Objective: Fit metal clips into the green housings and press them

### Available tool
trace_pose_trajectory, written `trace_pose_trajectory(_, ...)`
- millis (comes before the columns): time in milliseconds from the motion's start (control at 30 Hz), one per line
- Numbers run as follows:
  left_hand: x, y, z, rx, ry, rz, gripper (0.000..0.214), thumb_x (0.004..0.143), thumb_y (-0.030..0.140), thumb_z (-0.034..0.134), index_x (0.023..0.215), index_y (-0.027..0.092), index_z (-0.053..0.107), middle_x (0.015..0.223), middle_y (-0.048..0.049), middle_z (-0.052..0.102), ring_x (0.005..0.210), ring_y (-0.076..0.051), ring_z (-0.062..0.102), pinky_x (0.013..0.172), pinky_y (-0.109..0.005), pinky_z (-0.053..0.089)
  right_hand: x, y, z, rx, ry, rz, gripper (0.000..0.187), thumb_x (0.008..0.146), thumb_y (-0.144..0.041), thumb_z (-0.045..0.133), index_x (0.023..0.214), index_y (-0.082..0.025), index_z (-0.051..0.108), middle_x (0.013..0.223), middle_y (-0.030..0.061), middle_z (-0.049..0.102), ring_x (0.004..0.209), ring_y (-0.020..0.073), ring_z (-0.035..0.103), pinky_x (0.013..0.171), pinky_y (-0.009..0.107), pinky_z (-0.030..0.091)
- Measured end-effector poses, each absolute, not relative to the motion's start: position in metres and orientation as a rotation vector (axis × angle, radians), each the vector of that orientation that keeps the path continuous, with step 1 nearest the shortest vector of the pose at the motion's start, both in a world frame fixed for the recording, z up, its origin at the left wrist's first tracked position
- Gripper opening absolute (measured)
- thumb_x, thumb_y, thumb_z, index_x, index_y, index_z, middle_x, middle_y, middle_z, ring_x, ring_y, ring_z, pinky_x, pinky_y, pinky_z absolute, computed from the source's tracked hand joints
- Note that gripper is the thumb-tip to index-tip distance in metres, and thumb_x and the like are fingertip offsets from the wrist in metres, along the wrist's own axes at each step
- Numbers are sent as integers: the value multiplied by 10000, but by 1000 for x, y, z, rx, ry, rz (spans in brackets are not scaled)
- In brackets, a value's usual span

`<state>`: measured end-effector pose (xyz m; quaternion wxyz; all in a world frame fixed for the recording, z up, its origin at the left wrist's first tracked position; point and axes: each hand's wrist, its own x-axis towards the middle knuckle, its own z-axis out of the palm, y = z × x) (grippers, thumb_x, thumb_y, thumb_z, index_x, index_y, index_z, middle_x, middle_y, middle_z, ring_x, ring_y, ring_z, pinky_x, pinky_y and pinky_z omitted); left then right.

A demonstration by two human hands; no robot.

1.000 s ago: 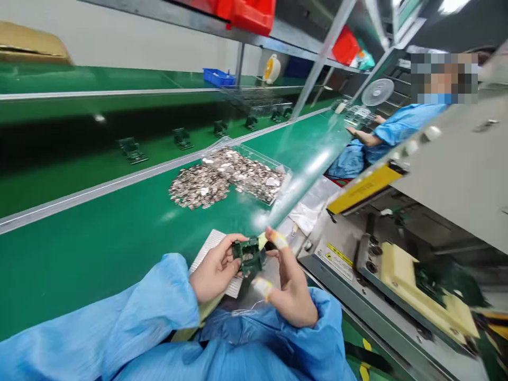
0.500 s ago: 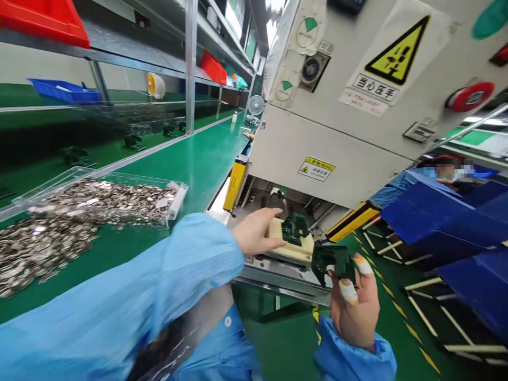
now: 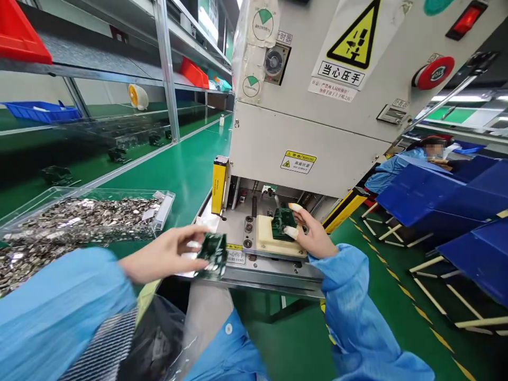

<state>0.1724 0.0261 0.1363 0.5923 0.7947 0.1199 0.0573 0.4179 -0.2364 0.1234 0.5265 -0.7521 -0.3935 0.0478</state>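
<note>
My left hand [image 3: 172, 254] pinches a dark green plastic part [image 3: 214, 255] between thumb and fingers, held in the air left of the machine's bed. Another dark green plastic part [image 3: 281, 225] sits on a cream-coloured fixture block [image 3: 264, 238] under the press. My right hand [image 3: 311, 233] closes on this second part from the right, with thumb and forefinger, both wrapped in white at the tips, against it. Whether that part is fully seated cannot be made out.
The press machine [image 3: 297, 132] rises directly ahead, with yellow guards [image 3: 219, 185] on both sides of its opening. A clear tray [image 3: 161, 217] of small metal pieces stands on the green bench [image 3: 194, 159] at left. Blue bins [image 3: 420, 196] and a seated person [image 3: 397, 164] are at right.
My left hand has moved from the fixture out to the left and now holds a green part. My right hand has brought its part from the lower right onto the fixture.
</note>
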Motion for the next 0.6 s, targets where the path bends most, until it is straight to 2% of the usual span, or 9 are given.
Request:
trace_pose_trajectory(100,140,36,107,1788,409,21,600,566,316,843,1123,177,668,1003,-76,709,1035,-301,667,958,-432,543,417,-235,122,-1862,-1035,111,662,761,-379,732,1360,-198,518,1261,83,656,1223,283,579,1091,474,394)
trace_pose_trajectory(167,137,35,86,1744,418,11,641,539,332,859,1134,189,665,1135,-102,694,1172,-327,611,1027,-444,497,413,-244,114,-1915,-1039,6,688,769,-401,718,1388,-203,493,1365,93,589,1294,287,518,1126,480,344)
trace_pose_trajectory(267,149,30,56,1706,368,0,710,503,404,879,1144,183,669,1408,-150,539,1304,-360,511,1079,-463,448,404,-274,89,-1945,-757,-245,690,711,-465,734,1327,-212,550,1429,90,530,1360,295,435,1154,478,290)
trace_pose_trajectory(333,158,29,41,1707,347,12,760,479,487,879,1145,182,678,1482,-154,463,1341,-385,466,1102,-493,416,396,-303,67,-1909,-361,-372,637,680,-531,711,1221,-208,612,1330,101,610,1298,307,496,1100,481,366)
trace_pose_trajectory(433,166,33,24,1692,355,87,830,455,613,846,1166,218,679,1422,-119,549,1360,-398,438,1133,-510,373,383,-344,35,-1868,-67,-402,580,612,-633,676,975,-181,673,996,128,733,998,332,663,855,478,535)
trace_pose_trajectory(500,167,38,18,1671,371,77,847,426,639,841,1157,239,688,1339,-95,629,1349,-403,451,1134,-493,381,377,-360,20,-1849,0,-371,550,573,-662,672,849,-186,670,816,104,734,814,312,689,688,429,563)
trace_pose_trajectory(600,162,41,16,1674,393,15,822,398,636,846,1116,255,717,1302,-86,658,1331,-415,471,1100,-482,432,374,-367,10,-1815,78,-327,533,571,-669,668,801,-188,663,731,81,715,725,283,678,575,361,531)
